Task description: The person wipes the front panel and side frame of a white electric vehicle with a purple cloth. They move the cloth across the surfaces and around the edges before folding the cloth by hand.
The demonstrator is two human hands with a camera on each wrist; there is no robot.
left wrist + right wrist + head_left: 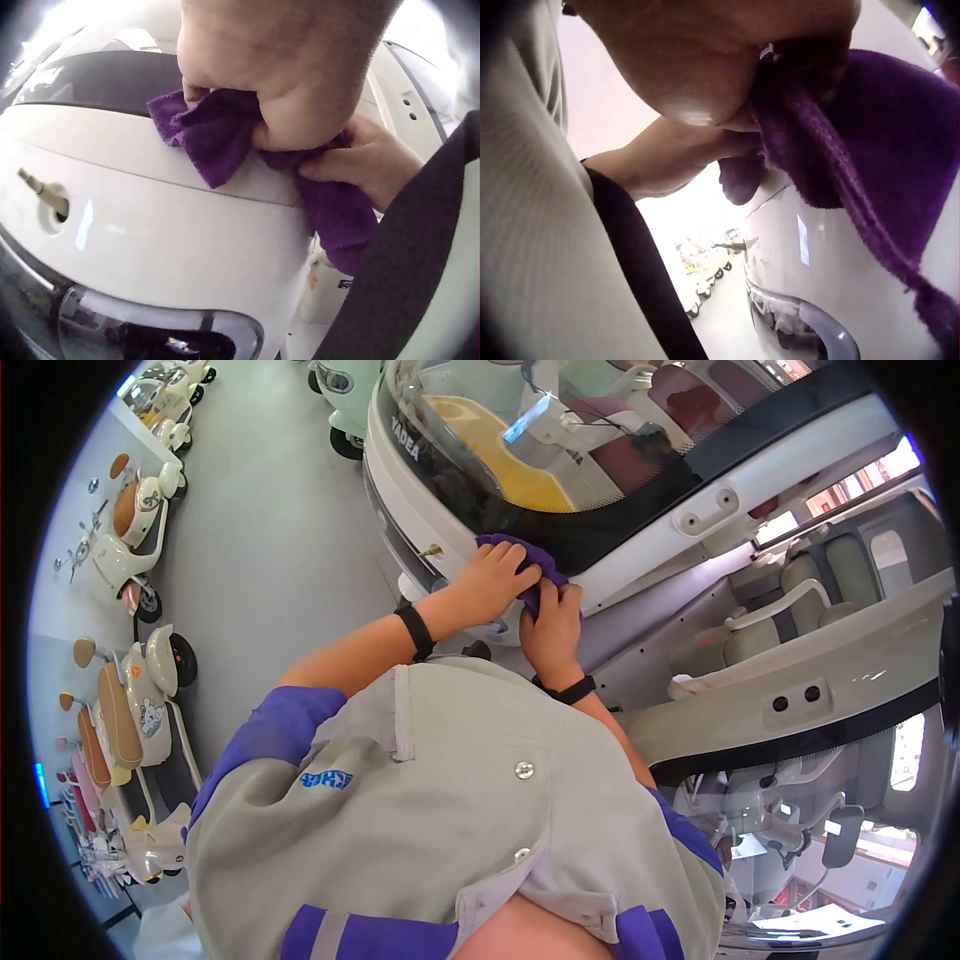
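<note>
A bunched purple cloth (545, 563) lies against the front corner of a white vehicle (640, 565), just below its windscreen. My left hand (488, 582) grips one part of it, thumb tucked at the fold in the left wrist view. Close beside it, my right hand (553, 628) pinches another part between thumb and fingers. From the right hand, a loose flap of the cloth (900, 150) hangs down over the white body panel in the right wrist view. The right fingertips are partly hidden in its folds.
A brass-coloured stub (46, 193) sticks out of the front panel, above a dark headlight (172, 334). Another pale vehicle (800, 705) stands close on the right. Parked scooters (130, 550) line the left side beyond the grey floor (260, 510). A green scooter (345, 400) is ahead.
</note>
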